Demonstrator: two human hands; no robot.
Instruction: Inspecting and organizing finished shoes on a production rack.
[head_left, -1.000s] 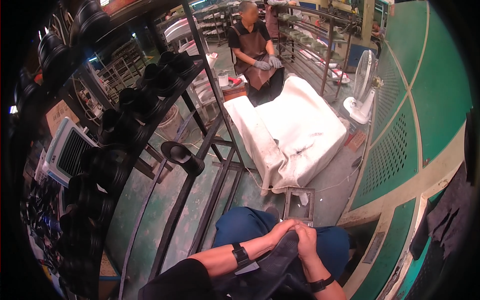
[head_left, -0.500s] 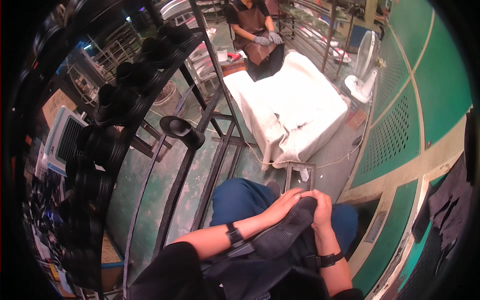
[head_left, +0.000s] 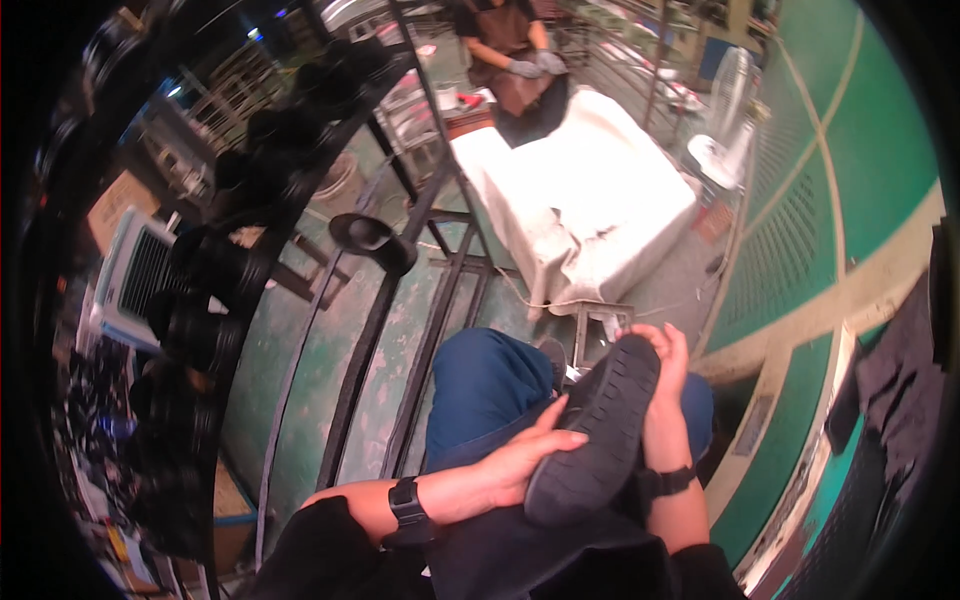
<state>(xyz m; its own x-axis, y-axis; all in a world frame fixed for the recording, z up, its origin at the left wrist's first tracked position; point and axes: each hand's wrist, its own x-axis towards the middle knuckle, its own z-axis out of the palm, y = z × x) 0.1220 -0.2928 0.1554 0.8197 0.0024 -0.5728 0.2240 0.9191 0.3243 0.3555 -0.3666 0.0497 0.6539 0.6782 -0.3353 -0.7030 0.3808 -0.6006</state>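
Black rubber fills the lower middle of the head view: a shoe (head_left: 598,425), sole up with its ribbed tread toward the camera, lies across our lap above our blue-trousered knee (head_left: 485,375).

Our left hand (head_left: 520,462) comes in from the lower left, a dark watch (head_left: 407,503) on the wrist; its palm cups the heel end and its fingers lie flat along the near edge of the sole, so it is closed loosely around the shoe rather than spread wide.

Our right hand (head_left: 668,370) reaches up behind the toe end at centre right, fingers curled over the tip, gripping it; a dark band (head_left: 668,480) sits on that wrist.

As far as we can judge, the shoe is held steady for looking over or working on the sole. We see no tool in either hand and nothing fixed to the tread, so any work on the sole appears not yet begun or is hidden from us.

Along the left of the frame a dark metal rack (head_left: 380,300) carries more black shoes (head_left: 205,270).

In the upper middle sits a white cloth-covered block (head_left: 590,205), and beyond it another person's gloved hands (head_left: 535,66) rest at the top edge.

Green wall panels (head_left: 800,230) curve down the right side.
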